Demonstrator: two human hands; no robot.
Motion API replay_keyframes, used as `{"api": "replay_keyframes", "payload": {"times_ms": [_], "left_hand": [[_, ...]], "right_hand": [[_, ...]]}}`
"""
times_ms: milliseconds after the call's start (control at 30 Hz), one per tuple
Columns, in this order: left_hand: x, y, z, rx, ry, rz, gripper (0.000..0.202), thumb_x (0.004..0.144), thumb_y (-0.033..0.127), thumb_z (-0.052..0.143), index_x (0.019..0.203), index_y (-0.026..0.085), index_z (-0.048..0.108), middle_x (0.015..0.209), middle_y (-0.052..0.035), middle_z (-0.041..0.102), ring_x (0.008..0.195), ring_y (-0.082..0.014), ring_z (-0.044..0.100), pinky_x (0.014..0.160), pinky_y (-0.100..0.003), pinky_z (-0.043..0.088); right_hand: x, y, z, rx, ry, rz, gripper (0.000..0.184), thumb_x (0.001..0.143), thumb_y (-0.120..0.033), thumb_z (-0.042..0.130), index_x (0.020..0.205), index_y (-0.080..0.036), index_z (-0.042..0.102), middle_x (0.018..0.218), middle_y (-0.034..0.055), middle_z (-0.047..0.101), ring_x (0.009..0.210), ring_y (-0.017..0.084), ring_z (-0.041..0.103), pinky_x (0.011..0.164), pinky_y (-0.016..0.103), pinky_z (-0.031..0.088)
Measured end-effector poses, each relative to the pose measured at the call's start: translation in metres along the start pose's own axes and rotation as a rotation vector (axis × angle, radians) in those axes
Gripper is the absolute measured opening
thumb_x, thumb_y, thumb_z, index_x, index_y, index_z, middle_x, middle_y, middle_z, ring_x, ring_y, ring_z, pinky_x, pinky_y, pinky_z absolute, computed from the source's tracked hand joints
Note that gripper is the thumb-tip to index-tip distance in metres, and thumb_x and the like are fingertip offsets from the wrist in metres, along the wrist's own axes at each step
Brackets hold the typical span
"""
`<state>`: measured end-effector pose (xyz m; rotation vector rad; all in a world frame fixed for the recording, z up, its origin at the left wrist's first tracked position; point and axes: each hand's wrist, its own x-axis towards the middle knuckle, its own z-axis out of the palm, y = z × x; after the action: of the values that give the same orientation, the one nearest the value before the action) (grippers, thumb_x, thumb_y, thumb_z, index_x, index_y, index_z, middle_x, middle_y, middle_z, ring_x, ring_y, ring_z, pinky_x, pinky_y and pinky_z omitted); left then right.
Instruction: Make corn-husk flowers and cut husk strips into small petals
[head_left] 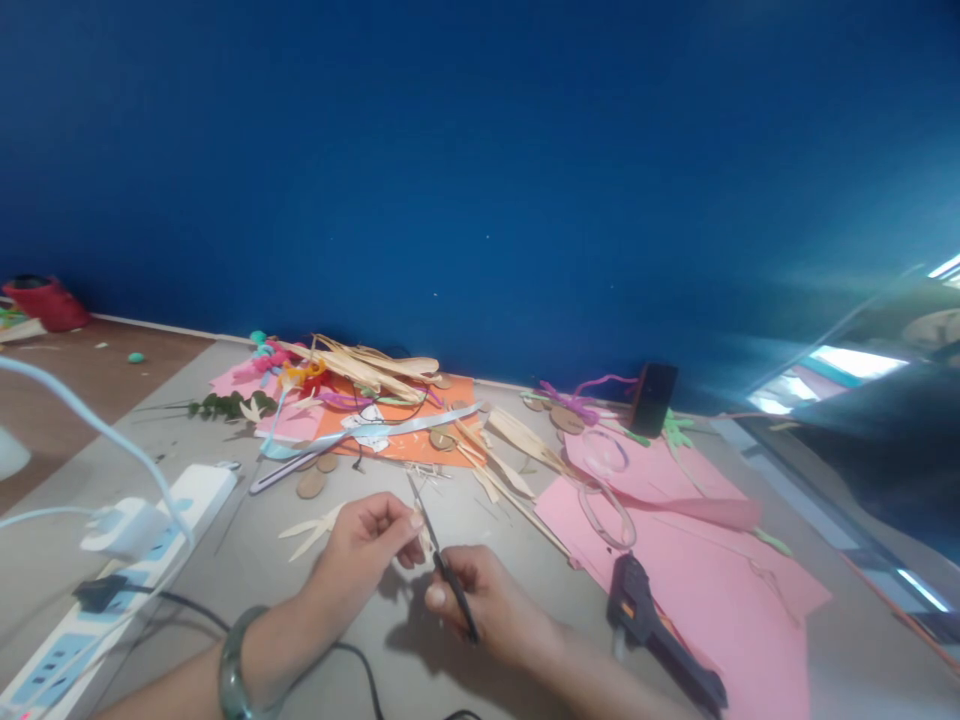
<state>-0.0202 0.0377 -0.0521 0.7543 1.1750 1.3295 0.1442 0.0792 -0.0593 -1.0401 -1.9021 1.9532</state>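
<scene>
My right hand (pixel 487 605) is closed around the black handles of small scissors (pixel 442 560), whose thin blades point up and away. My left hand (pixel 367 545), with a green bangle (pixel 234 672) on the wrist, pinches a small pale strip right at the blades. Both hands hover just above the grey tabletop (pixel 420 660) near its front. What the left fingers pinch is too small to name.
A white power strip (pixel 112 580) with plugged adapters lies at left. A black glue gun (pixel 660 630) rests on pink paper sheets (pixel 712 570) at right. Orange paper (pixel 409 430), dried leaf strips (pixel 360 365), wooden discs and pipe cleaners clutter the far side below a blue wall.
</scene>
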Motion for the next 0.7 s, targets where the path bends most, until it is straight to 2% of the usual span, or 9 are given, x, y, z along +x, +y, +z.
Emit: {"api": "replay_keyframes", "payload": {"times_ms": [400, 567, 700], "left_hand": [[-0.0015, 0.0031, 0.0008, 0.012, 0.025, 0.001, 0.028, 0.072, 0.04, 0.069, 0.062, 0.015, 0.06, 0.053, -0.0013, 0.062, 0.044, -0.0099, 0.053, 0.043, -0.02, 0.043], [-0.0002, 0.0029, -0.0008, 0.014, 0.022, 0.031, 0.027, 0.074, 0.039, 0.068, 0.064, 0.015, 0.061, 0.054, -0.0014, 0.063, 0.048, -0.01, 0.055, 0.046, -0.019, 0.044], [0.0001, 0.0025, -0.0008, 0.013, 0.038, 0.037, 0.025, 0.074, 0.037, 0.069, 0.065, 0.015, 0.061, 0.054, -0.0006, 0.063, 0.051, -0.0101, 0.057, 0.048, -0.019, 0.044]], "right_hand": [[0.0007, 0.0036, -0.0049, -0.02, 0.024, 0.03, 0.054, 0.068, -0.064, 0.064, 0.052, -0.017, 0.044, 0.04, -0.0064, 0.04, 0.038, 0.006, 0.032, 0.039, 0.02, 0.021], [-0.0008, -0.0028, -0.0013, 0.015, -0.012, -0.023, 0.06, 0.061, -0.075, 0.062, 0.062, -0.016, 0.049, 0.049, -0.0048, 0.045, 0.046, 0.007, 0.037, 0.044, 0.02, 0.027], [-0.0021, -0.0038, -0.0007, 0.016, -0.066, -0.089, 0.064, 0.064, -0.076, 0.058, 0.07, -0.012, 0.054, 0.056, -0.0026, 0.047, 0.051, 0.008, 0.04, 0.047, 0.021, 0.029]]}}
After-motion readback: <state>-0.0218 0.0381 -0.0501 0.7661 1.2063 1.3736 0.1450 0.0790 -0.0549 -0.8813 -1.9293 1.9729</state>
